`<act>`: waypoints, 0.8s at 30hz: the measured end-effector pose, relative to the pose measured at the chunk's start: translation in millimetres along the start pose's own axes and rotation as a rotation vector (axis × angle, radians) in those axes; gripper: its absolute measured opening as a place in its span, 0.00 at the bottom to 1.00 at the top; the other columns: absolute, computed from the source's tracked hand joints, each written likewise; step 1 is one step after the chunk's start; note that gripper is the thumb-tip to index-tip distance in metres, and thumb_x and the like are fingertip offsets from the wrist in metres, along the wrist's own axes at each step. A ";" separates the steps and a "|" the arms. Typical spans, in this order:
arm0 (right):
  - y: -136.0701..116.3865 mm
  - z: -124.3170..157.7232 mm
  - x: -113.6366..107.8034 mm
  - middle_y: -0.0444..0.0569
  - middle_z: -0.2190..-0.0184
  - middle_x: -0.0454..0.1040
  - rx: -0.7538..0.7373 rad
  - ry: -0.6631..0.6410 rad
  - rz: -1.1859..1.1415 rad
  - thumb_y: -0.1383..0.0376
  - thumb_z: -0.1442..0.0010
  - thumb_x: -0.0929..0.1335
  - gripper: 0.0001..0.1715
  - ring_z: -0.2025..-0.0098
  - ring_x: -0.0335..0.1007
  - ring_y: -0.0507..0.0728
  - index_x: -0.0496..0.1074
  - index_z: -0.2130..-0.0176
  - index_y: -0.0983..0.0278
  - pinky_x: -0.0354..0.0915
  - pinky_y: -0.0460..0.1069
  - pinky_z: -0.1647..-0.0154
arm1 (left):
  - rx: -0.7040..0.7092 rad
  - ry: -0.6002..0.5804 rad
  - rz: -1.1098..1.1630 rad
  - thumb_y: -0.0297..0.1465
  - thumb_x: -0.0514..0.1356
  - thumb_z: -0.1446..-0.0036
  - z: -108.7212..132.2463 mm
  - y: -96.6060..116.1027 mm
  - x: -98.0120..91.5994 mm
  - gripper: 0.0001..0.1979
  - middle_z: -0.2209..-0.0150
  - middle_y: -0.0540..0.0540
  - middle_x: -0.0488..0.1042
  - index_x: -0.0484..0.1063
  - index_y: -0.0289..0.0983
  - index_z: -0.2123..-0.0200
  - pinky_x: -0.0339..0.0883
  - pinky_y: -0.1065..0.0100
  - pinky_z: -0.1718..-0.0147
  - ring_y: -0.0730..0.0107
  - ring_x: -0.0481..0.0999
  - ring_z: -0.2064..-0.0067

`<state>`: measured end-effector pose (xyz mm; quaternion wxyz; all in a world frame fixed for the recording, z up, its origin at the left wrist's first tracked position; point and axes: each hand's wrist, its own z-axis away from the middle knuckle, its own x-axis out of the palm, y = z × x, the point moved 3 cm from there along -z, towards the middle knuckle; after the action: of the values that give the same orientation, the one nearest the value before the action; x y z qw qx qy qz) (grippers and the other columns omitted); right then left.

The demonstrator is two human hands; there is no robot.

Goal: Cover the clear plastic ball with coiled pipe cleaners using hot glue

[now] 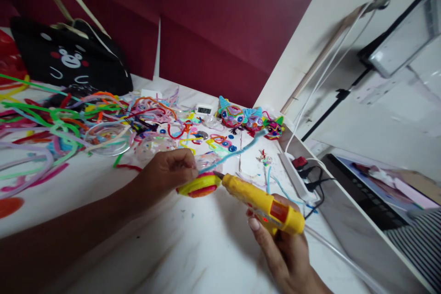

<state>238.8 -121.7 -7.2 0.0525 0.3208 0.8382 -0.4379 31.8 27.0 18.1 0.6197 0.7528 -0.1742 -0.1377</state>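
My left hand (168, 170) is closed around a coiled pipe-cleaner disc (199, 185) in yellow, red and orange, holding it just above the white table (172, 248). A light blue pipe cleaner (237, 148) sticks out from the disc toward the upper right. My right hand (282, 248) grips a yellow hot glue gun (265, 203). Its dark nozzle touches the disc's right edge. A red light glows on the gun's side.
A heap of coloured pipe cleaners (69, 119) and a clear round dish (108, 138) lie at the left. A black bear-face bag (70, 59) stands behind. Three finished pipe-cleaner faces (251, 121), a small digital clock (204, 110) and a power strip (294, 174) sit at the right.
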 end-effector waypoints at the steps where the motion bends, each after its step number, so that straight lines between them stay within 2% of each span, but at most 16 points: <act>1: 0.2 0.2 0.2 0.50 0.57 0.70 0.009 0.004 -0.004 0.58 0.32 0.67 0.12 0.61 0.75 0.57 0.68 0.49 0.55 0.72 0.45 0.73 | 0.000 -0.002 -0.008 0.32 0.63 0.56 -0.4 0.1 -0.1 0.11 0.82 0.58 0.59 0.62 0.38 0.80 0.50 0.75 0.83 0.80 0.55 0.80; 5: 1.5 0.7 0.3 0.50 0.57 0.70 0.028 0.014 -0.018 0.57 0.33 0.67 0.12 0.64 0.74 0.56 0.69 0.50 0.55 0.72 0.46 0.73 | -0.016 0.001 -0.017 0.32 0.62 0.57 1.7 2.8 1.1 0.10 0.81 0.58 0.60 0.62 0.38 0.80 0.49 0.74 0.81 0.79 0.55 0.79; 12: 3.1 0.3 -2.2 0.51 0.58 0.71 0.024 -0.013 -0.018 0.55 0.33 0.67 0.13 0.67 0.72 0.56 0.70 0.50 0.56 0.71 0.46 0.76 | -0.083 0.091 0.020 0.32 0.63 0.58 10.0 12.7 4.7 0.10 0.79 0.56 0.62 0.63 0.37 0.79 0.49 0.73 0.78 0.78 0.56 0.76; 18: 3.5 2.0 -2.2 0.51 0.57 0.69 0.058 -0.001 -0.058 0.56 0.33 0.68 0.14 0.64 0.73 0.56 0.68 0.49 0.57 0.72 0.45 0.72 | -0.100 0.112 0.043 0.32 0.63 0.59 9.6 11.3 3.8 0.09 0.80 0.56 0.62 0.63 0.37 0.80 0.49 0.73 0.77 0.77 0.57 0.76; 24: 4.6 2.7 -1.8 0.50 0.58 0.71 0.056 -0.015 -0.065 0.57 0.32 0.67 0.16 0.67 0.73 0.56 0.67 0.46 0.56 0.71 0.45 0.76 | -0.102 0.107 0.053 0.32 0.63 0.59 10.0 10.0 3.3 0.09 0.80 0.56 0.62 0.64 0.37 0.79 0.50 0.73 0.77 0.77 0.58 0.76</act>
<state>242.4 -122.8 -11.4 0.0356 0.2912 0.8353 -0.4651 29.6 15.0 26.0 0.6691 0.7216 -0.1536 -0.0897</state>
